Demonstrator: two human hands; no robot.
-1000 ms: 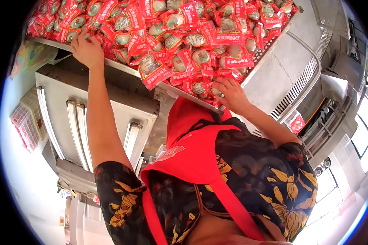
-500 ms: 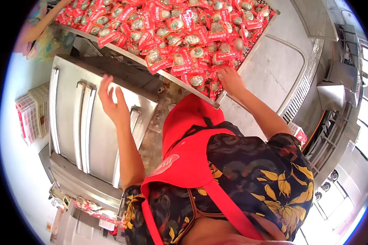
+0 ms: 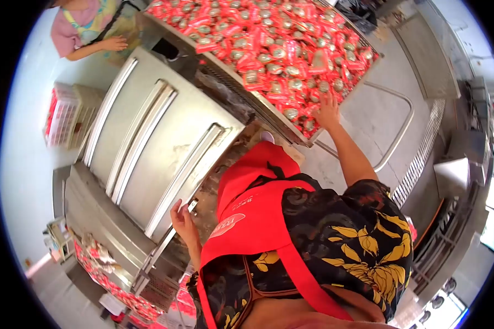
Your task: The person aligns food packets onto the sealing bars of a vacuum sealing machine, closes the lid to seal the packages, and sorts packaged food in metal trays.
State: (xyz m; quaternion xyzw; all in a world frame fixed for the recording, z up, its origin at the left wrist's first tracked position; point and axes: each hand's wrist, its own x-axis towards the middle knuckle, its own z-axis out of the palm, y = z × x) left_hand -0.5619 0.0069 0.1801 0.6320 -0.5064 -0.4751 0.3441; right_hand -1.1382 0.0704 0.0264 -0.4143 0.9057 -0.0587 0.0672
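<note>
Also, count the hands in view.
3. The right hand is on the red packets at the near corner of the metal tray; the left hand is beside the steel cabinet; a co-worker's hand is at upper left. Another may be hidden.

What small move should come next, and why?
Probably raise the left hand to the near edge of the tray: it is down beside the metal cabinet, seemingly empty, while the right hand is at the red packets by the tray's near corner.
</note>
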